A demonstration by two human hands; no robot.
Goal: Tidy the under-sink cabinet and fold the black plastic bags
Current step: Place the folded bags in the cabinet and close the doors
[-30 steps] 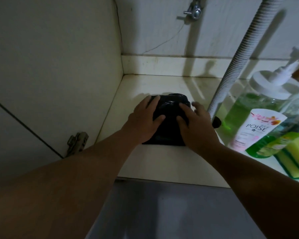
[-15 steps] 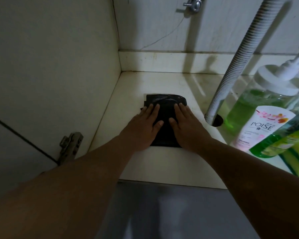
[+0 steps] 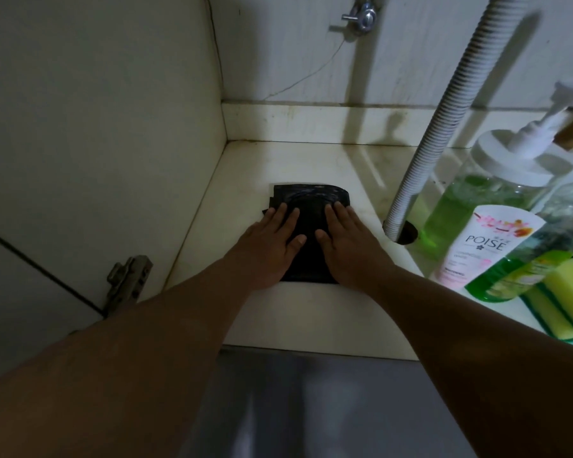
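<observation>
Cabinet floor (image 3: pixel 311 312), white, fills the centre of the frame; side wall on the left, back wall across the top. Corrugated white drain hose (image 3: pixel 444 117) runs from the upper right down to a dark hole (image 3: pixel 407 234) in the floor, right of centre, just beside the right hand. Metal valve (image 3: pixel 361 16) on the back wall at top centre. Door hinge (image 3: pixel 126 282) at lower left. Right edge is crowded: clear pump jar (image 3: pixel 497 193) with white lid and green liquid, a white-pink bottle (image 3: pixel 477 249) in front of it, a green bottle (image 3: pixel 523 269) lying tilted across, yellow-green sponges (image 3: pixel 563 299) at the far right. Brown wooden piece behind the pump, identity unclear. Nothing between the hands and the bag; the hose is the nearest obstacle, to the right.

Writing: white-pink bottle reads "POISE", flower print above; smaller text below too small to read. Green bottle label unreadable.

Folded black plastic bag (image 3: pixel 311 206) lies flat on the cabinet floor, centre of frame, nearer the left wall than the bottles. Roughly rectangular, long axis running from the near edge toward the back wall; far end has a rounded right corner, loose edges sticking out at its left side.

Left hand (image 3: pixel 272 242) flat on the bag's left half, fingers straight and together, pressing down, nothing gripped. Right hand (image 3: pixel 344 239) the same on the right half, fingers straight, palm down. Thumbs point inward, apart, with bare bag showing between them.
</observation>
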